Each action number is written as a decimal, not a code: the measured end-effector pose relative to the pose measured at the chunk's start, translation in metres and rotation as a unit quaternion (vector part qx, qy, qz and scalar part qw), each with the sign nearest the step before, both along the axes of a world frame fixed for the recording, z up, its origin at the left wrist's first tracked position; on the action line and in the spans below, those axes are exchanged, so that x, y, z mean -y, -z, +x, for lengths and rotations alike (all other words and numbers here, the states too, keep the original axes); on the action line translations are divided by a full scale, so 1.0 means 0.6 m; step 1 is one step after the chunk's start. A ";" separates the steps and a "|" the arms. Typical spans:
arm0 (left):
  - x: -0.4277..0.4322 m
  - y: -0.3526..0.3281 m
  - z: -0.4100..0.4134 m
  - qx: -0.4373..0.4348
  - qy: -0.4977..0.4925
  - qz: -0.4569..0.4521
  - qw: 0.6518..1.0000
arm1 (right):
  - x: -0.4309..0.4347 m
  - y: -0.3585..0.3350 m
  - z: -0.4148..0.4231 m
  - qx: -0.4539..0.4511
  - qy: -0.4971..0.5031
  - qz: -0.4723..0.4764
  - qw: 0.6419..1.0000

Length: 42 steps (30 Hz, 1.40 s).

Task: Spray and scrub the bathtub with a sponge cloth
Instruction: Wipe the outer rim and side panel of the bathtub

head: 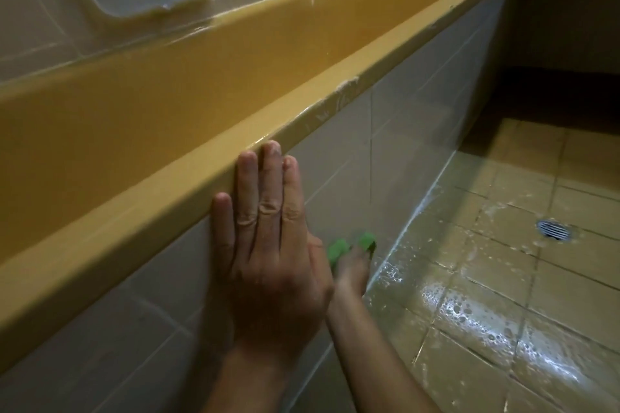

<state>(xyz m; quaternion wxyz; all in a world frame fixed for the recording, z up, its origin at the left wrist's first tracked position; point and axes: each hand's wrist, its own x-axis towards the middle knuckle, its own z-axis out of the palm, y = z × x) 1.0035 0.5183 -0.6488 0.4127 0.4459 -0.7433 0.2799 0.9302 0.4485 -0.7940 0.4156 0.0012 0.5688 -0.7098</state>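
Glossy wet yellow bathtub (167, 84) | left hand (271, 265) flat on rim | right hand (352, 270) grasping green sponge cloth (337, 250) | soapy tiled floor (503, 278) right

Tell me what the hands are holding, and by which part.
Right hand grips the green sponge cloth bunched under its fingers, two green ends sticking out; blur hides the exact hold. Left hand holds nothing, flat against the bathtub rim.
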 end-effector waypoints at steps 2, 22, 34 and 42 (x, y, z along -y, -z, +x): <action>0.002 0.000 -0.002 -0.004 0.000 -0.001 1.000 | 0.025 -0.036 -0.045 0.054 0.009 0.055 0.997; 0.049 -0.015 -0.078 0.138 -0.101 0.024 0.985 | 0.143 -0.236 -0.281 -0.345 0.015 -0.120 0.931; 0.085 -0.037 -0.109 0.297 -0.142 0.013 0.944 | 0.258 -0.209 -0.446 -0.313 0.017 -0.148 0.938; 0.149 -0.035 -0.195 0.332 -0.166 -0.035 0.928 | 0.174 -0.213 -0.337 -0.520 -0.008 -0.292 0.803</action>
